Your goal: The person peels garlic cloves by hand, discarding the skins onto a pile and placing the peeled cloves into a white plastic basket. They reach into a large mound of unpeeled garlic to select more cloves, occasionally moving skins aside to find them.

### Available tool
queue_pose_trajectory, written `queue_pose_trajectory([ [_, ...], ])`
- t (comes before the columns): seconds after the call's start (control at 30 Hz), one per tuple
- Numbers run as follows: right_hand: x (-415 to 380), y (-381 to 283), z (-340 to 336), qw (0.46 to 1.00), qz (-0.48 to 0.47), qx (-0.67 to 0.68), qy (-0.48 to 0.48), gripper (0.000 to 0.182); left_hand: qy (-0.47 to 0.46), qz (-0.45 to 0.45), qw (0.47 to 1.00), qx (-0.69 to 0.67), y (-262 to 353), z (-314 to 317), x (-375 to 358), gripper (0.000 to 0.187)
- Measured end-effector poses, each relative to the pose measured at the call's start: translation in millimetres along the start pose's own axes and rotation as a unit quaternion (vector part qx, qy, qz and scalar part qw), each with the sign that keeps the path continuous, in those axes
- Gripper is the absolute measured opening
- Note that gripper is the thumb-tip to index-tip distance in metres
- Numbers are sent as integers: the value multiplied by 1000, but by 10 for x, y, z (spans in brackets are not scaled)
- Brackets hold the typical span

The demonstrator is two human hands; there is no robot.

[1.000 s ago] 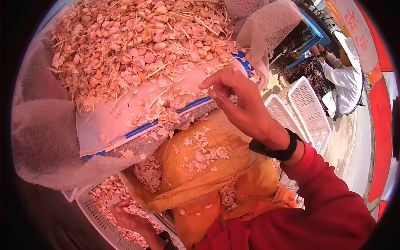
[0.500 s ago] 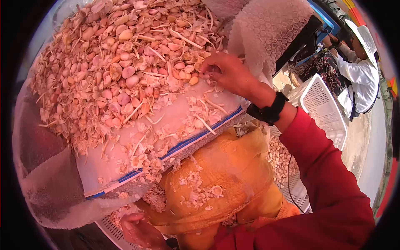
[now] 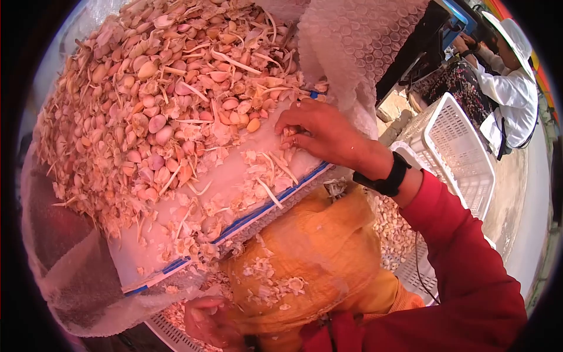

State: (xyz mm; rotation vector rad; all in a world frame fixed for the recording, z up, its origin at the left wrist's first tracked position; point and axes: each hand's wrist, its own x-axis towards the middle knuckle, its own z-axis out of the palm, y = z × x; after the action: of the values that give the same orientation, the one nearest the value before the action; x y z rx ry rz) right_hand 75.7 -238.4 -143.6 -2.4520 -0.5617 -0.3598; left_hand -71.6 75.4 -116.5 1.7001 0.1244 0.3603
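A large heap of garlic cloves [image 3: 158, 123], mixed with papery skins and pale sprouts, covers most of a board [image 3: 226, 170] with a blue-striped edge. My right hand [image 3: 322, 134], with a black band at the wrist, is over the board's right end. Its fingers are curled in a pinch at a small pale bit, which I cannot make out. Loose skins and sprouts [image 3: 272, 167] lie just below those fingers. Low in the view, my left hand [image 3: 212, 322] is smeared by motion beside the orange cloth [image 3: 311, 246] over my lap, above a basket of skins.
Bubble wrap [image 3: 358, 47] hangs at the board's far right corner. Peeled-looking cloves [image 3: 392, 229] fill a white basket right of my lap. Another white basket [image 3: 463, 152] stands farther right, near a seated person [image 3: 504, 88] in a white hat. Clear plastic [image 3: 70, 281] drapes at left.
My right hand has drawn back slightly from the cloves towards the board's near edge. The left hand has shifted a little right and down. The whole view has tilted slightly.
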Motion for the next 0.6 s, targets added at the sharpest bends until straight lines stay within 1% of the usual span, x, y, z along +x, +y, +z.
queue_pose_trajectory([
  [0.07,-17,-128,-38,988,57,144,6,15,-22,16,1000,-1,33,1,-12,40],
  [0.1,-25,-242,-53,972,84,218,7,13,-31,24,999,2,48,-10,-23,41],
  [0.13,-35,-364,-81,950,90,299,-2,14,-27,33,999,6,53,-16,-33,41],
  [0.2,-83,-652,-212,885,104,453,-18,21,-27,49,998,14,56,-4,-45,41],
  [0.27,-137,-989,-464,819,136,546,-114,33,-48,12,999,-17,140,41,-85,41],
  [0.3,-185,-1139,-518,788,129,589,-122,35,-59,-5,998,-31,192,55,-120,41],
  [0.37,-272,-1441,-622,764,54,629,-132,41,-28,8,1000,1,280,143,-225,42],
  [0.43,-323,-1857,-643,758,-55,650,-15,36,-22,21,1000,6,305,128,-224,43],
  [0.47,-351,-2154,-599,735,-92,664,100,28,-34,22,999,-6,261,60,-230,44],
  [0.5,-380,-2417,-565,700,-123,671,211,21,-45,20,999,-19,213,-4,-252,45],
  [0.57,-440,-2566,-636,688,-126,671,246,15,-53,1,998,-40,297,10,-303,46],
  [0.6,-441,-2575,-636,688,-135,673,235,16,-82,15,996,-33,306,32,-285,46],
])
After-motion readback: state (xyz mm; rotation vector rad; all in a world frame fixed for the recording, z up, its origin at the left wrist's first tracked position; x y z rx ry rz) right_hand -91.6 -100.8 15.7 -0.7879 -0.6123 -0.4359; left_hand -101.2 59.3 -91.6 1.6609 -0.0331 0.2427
